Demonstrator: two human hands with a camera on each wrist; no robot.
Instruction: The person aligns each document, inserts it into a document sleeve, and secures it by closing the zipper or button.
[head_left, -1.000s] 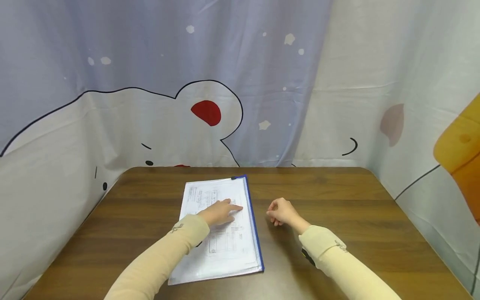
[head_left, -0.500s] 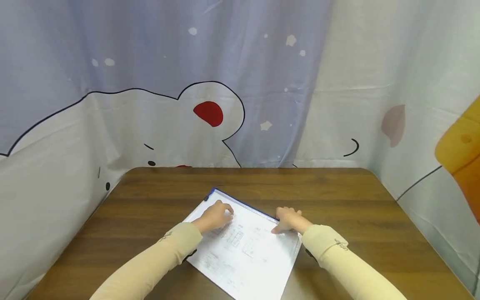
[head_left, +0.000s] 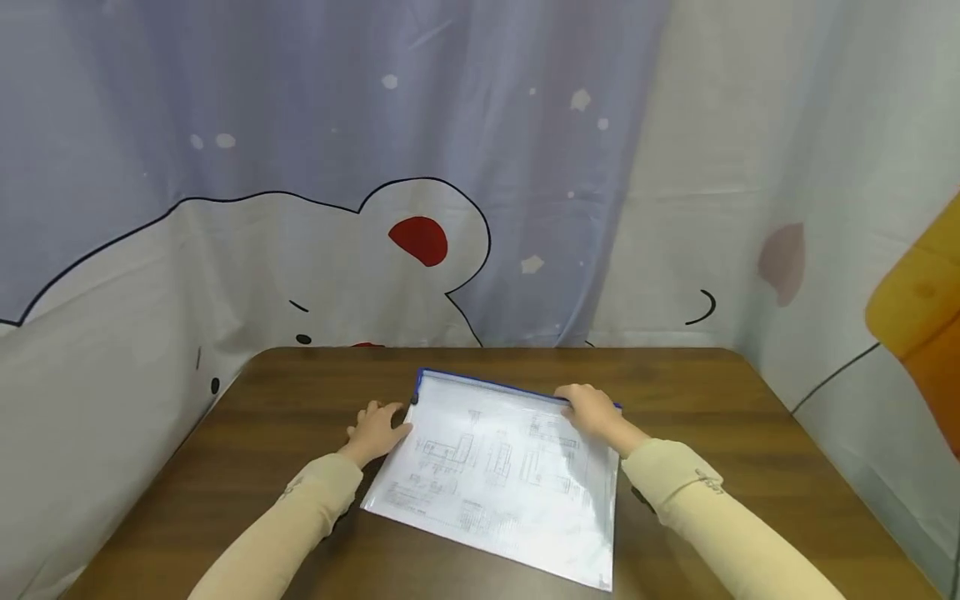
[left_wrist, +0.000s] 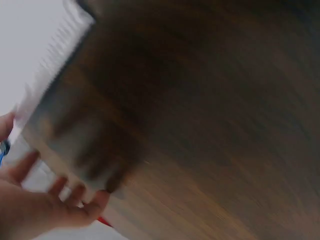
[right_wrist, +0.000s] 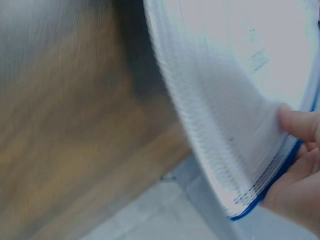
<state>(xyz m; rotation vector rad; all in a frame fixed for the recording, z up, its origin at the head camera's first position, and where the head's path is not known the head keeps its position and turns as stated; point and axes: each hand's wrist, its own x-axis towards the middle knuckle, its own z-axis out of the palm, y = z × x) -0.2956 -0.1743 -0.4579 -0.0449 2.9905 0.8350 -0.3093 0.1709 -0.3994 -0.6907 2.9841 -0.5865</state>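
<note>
A clear zip document pouch (head_left: 487,475) with a blue zip edge holds white sheets of printed drawings. Its zip edge faces the far side, and a dark zip pull (head_left: 414,399) sits at the left corner. My right hand (head_left: 594,412) pinches the blue edge near the right corner, thumb on top and fingers beneath, as the right wrist view shows. At the pouch's left edge is my left hand (head_left: 375,432), fingers spread, thumb close to the edge. Whether that thumb touches it I cannot tell. The left wrist view is blurred.
The pouch is over a brown wood-grain table (head_left: 712,475). A patterned curtain (head_left: 525,167) hangs behind the table and along both sides.
The pouch has turned clockwise, its blue edge swinging from the right side to the far side. My right hand has come to grip that edge; my left hand has moved to the left edge.
</note>
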